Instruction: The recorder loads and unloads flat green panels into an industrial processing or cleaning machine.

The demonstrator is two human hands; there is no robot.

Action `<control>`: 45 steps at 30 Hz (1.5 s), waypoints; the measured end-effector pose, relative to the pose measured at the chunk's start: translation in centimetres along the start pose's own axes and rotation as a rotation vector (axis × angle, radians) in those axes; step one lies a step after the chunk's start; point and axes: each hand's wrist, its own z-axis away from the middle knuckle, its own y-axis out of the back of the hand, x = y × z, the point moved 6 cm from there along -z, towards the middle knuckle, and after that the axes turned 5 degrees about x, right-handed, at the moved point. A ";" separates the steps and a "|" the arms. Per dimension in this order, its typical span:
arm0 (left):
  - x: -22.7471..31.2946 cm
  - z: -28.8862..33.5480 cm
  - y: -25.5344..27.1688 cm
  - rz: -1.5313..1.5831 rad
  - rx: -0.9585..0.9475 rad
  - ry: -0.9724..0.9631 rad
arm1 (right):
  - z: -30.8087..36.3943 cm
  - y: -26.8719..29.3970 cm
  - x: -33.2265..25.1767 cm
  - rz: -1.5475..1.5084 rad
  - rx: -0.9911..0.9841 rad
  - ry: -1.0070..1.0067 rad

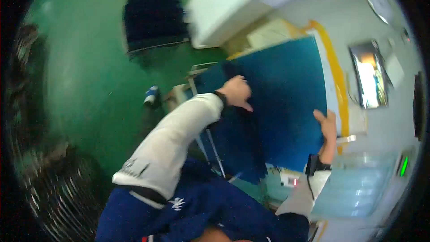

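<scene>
Gripping a flat, smooth blue sheet (277,94), both hands' fingers (244,103) pinch its edges.

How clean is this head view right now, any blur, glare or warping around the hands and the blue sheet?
Head view: soft with motion blur all over; left hand and right hand on the blue sheet are smeared at the edges; bright glare blows out the window; fisheye bends the white beam and darkens the rim.

Your left hand (236,91) is bare, with a dark band at the wrist and a white oversleeve (172,145) over a blue jacket bearing a small white emblem. Your right hand (328,127) is bare; a dark wrist strap trails a thin cable.
</scene>
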 end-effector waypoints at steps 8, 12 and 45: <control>-0.1 -0.4 -1.9 -0.075 -0.003 -0.019 | 4.1 19.9 -1.8 -0.060 0.599 0.086; 0.8 -0.7 -1.8 -0.012 -0.009 -0.042 | 2.3 20.3 0.1 0.257 0.768 0.214; 0.9 -3.3 -0.8 -0.073 -0.138 0.010 | -7.2 -17.5 12.5 0.311 0.449 -0.048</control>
